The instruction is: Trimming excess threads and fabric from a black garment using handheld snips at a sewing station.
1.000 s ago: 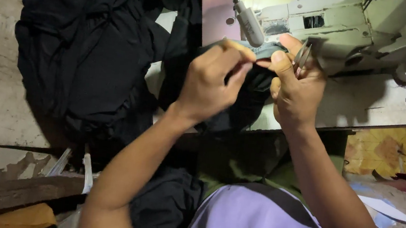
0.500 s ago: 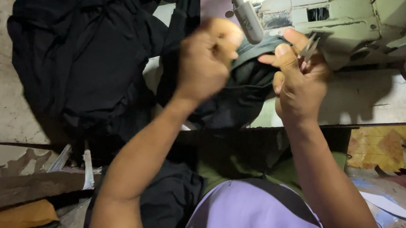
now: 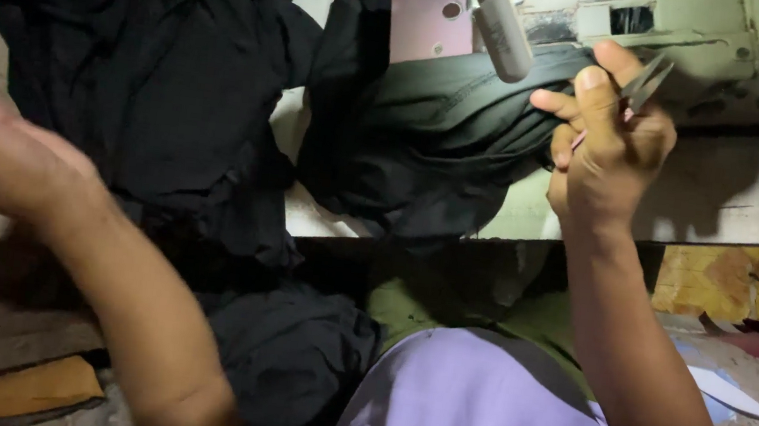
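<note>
Fingers of the right hand curled tight around small metal thread snips, blades poking up past the thumb; same hand pinches a fold of dark green cloth. Cloth bunches on the desk, far centre, just under the pale sewing machine. Left hand blurred at near left, holding nothing, fingers loosely spread. Black fabric pile lies far left, touching the green cloth.
</note>
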